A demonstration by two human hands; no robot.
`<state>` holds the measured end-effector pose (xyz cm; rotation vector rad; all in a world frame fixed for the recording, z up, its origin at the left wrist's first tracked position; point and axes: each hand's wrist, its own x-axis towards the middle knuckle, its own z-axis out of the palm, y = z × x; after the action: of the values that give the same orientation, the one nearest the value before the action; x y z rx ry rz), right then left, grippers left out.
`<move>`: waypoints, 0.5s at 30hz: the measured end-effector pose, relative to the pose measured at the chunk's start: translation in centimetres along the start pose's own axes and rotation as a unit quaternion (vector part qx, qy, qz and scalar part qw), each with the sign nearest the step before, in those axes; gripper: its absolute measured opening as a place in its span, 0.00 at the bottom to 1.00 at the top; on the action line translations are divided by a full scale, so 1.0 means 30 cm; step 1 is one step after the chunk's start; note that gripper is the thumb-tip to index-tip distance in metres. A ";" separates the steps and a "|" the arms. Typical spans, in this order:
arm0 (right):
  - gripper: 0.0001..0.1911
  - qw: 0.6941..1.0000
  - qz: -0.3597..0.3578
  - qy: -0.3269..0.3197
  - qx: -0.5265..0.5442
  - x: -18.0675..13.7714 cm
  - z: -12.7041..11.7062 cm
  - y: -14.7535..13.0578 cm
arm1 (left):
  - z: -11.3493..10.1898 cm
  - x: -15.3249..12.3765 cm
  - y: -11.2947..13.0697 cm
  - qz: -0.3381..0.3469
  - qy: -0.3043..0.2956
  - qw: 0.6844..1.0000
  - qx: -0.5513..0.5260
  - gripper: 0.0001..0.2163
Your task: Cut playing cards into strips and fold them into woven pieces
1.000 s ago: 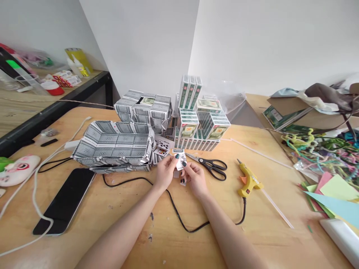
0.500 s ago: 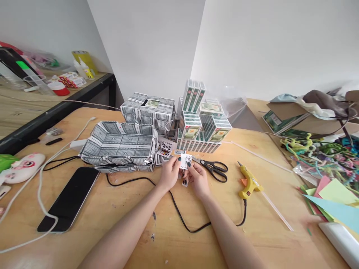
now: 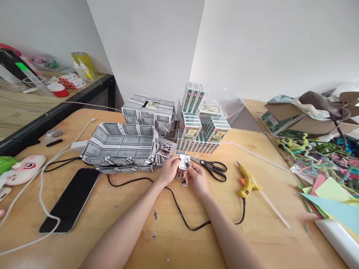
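Observation:
A white playing card [image 3: 184, 162] with black print is pinched between both my hands, above the table. My left hand [image 3: 169, 170] grips its left side and my right hand [image 3: 198, 177] its right side; dark nail polish shows on the thumbs. Small card pieces peek out below the fingers, partly hidden. Black-handled scissors [image 3: 214, 169] lie just right of my right hand. Behind my left hand are loose playing cards [image 3: 166, 145], a ten of spades among them. To the left stands an open tray built of playing cards [image 3: 94, 149].
A card-covered block [image 3: 148, 112] and stacked boxes of cards [image 3: 192, 129] stand at the back. A yellow glue gun [image 3: 247, 182] lies right, its black cord [image 3: 182, 218] crossing before me. Left is a phone [image 3: 70, 200]; far right, pipe cleaners [image 3: 308, 149] and coloured paper [image 3: 333, 192].
The view has shifted very slightly. Both hands keep hold of the card in nearly the same place, with only small finger movement.

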<state>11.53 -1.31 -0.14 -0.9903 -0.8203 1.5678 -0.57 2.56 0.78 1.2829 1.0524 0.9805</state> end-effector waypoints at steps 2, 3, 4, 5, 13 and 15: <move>0.16 0.999 -0.006 0.015 -0.032 -0.004 0.010 0.001 | 0.001 0.001 -0.010 0.011 0.002 1.000 0.017 0.08; 0.17 0.998 -0.010 0.026 -0.047 -0.007 0.015 -0.002 | 0.002 0.001 -0.014 0.021 0.006 0.999 0.029 0.08; 0.17 0.997 -0.014 0.041 -0.064 -0.010 0.019 -0.008 | 0.002 0.000 -0.017 0.032 0.011 0.998 0.044 0.07; 0.18 0.994 -0.019 0.063 -0.083 -0.014 0.021 -0.017 | 0.002 -0.001 -0.020 0.043 0.015 0.997 0.060 0.07; 0.19 0.897 -0.059 0.237 -0.369 -0.069 -0.094 -0.200 | -0.005 -0.004 -0.028 0.084 0.000 0.986 0.143 0.11; 0.18 0.828 -0.062 0.228 -0.508 -0.087 -0.141 -0.239 | -0.005 -0.003 -0.027 0.090 0.003 0.983 0.163 0.11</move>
<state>18.56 -2.35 4.91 -1.9204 -1.3573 0.6281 -0.75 2.48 -0.02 1.6673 1.1508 0.9727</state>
